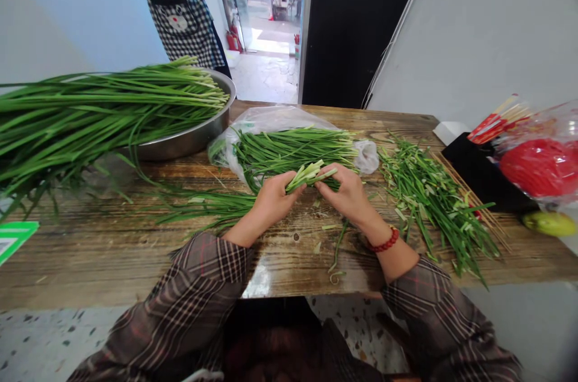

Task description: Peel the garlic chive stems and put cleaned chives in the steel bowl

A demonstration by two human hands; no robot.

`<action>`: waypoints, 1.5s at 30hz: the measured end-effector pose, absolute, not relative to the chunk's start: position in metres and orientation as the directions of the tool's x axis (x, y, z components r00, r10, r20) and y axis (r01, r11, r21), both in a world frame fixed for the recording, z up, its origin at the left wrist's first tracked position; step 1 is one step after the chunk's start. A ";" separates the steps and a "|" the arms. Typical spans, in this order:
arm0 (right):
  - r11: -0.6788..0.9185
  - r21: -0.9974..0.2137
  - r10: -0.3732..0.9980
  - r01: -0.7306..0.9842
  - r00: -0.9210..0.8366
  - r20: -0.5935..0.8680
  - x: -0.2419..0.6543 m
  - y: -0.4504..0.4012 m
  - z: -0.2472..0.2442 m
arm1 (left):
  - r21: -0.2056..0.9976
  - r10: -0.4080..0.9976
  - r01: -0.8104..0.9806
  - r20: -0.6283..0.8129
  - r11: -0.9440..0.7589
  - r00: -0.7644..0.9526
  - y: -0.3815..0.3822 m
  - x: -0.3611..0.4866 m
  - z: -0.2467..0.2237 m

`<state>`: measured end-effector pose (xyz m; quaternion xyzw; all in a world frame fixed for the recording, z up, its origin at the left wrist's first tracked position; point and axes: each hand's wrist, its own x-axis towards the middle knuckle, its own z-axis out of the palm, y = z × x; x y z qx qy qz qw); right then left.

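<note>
My left hand (276,200) is closed round a small bunch of green chives (307,175), whose pale cut ends point up and right between my hands. The long leaves of this bunch trail left over the table. At the pale ends, the thumb and fingers of my right hand (345,192) pinch the stalks. Just beyond my hands, more chives (289,150) lie on a clear plastic bag (275,118). To the right of my right hand is a loose heap of chive scraps (424,189).
A metal basin (180,144) piled with long chives (112,105) stands at left on the wooden table (180,273). At right are a black box (478,171), a red bag (542,168), thin sticks and a yellow-green object (548,223). A person in a checked apron (180,23) stands beyond.
</note>
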<state>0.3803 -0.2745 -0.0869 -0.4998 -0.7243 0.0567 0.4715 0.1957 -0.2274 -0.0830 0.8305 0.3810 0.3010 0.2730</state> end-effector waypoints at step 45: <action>0.254 -0.888 0.904 0.384 0.232 0.359 0.379 -0.266 -0.103 | 0.390 0.676 0.555 0.348 -0.735 0.650 -0.235 0.187 -0.082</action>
